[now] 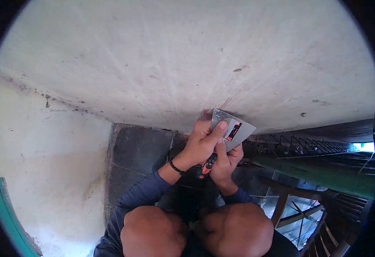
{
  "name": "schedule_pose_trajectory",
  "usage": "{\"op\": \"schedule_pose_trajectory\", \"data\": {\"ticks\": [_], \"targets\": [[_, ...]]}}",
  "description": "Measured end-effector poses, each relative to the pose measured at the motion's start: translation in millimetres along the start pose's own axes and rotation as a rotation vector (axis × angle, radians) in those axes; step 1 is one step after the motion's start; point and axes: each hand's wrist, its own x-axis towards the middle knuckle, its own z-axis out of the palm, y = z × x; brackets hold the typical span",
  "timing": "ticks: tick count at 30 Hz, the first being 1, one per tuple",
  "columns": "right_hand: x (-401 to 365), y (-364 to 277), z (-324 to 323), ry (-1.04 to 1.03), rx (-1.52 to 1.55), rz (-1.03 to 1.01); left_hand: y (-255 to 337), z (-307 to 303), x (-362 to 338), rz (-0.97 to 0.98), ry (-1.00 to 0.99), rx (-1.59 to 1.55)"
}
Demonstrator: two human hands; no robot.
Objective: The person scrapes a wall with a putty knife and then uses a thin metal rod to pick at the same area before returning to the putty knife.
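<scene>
A putty knife (246,130) with a wide metal blade and a black-and-red sticker is between my two hands, held up close to the stained wall (187,64). Its black-and-red handle (204,170) points down toward my knees. My left hand (202,144), with a dark beaded bracelet at the wrist, grips the blade's left side, thumb pressed flat on the metal. From the lower right my right hand (227,165) pinches the blade near its base, thumb up beside the sticker. Behind the blade's upper corner, reddish scratch marks (226,103) show on the wall.
Dark floor tiles (138,145) lie below the wall's foot. To the right runs a green beam (320,173) beside a row of dark metal bars (312,143), with a brown wooden chair (346,214) below. A green frame (5,214) edges the left wall. My bent knees (153,231) are close beneath.
</scene>
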Motion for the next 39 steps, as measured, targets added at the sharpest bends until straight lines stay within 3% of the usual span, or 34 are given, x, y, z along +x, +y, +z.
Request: {"op": "schedule_pose_trajectory", "data": {"ticks": [10, 13, 25, 28, 31, 39], "targets": [[-1.0, -0.8, 1.9, 0.011, 0.011, 0.01, 0.3, 1.1, 1.2, 0.044, 0.006, 0.004], [-0.9, -0.3, -0.1, 0.002, 0.064, 0.056, -1.6, 1.0, 2.9, 0.138, 0.03, 0.111], [-2.6, -6.0, 1.1, 0.0, 0.053, 0.069, -3.1, 5.1, 1.4, 0.049, 0.049, -0.034], [-2.2, -3.7, 0.8, 0.002, 0.032, 0.046, -1.0, 4.2, 2.2, 0.106, 0.045, -0.012], [-1.8, -4.5, 3.2, 0.003, 0.011, 0.008, 3.3, 2.8, 0.5, 0.023, 0.015, -0.051], [-0.9, -0.3, -4.4, -0.046, 0.04, 0.067, 2.9, 3.9, 3.3, 0.113, 0.044, 0.034]]}}
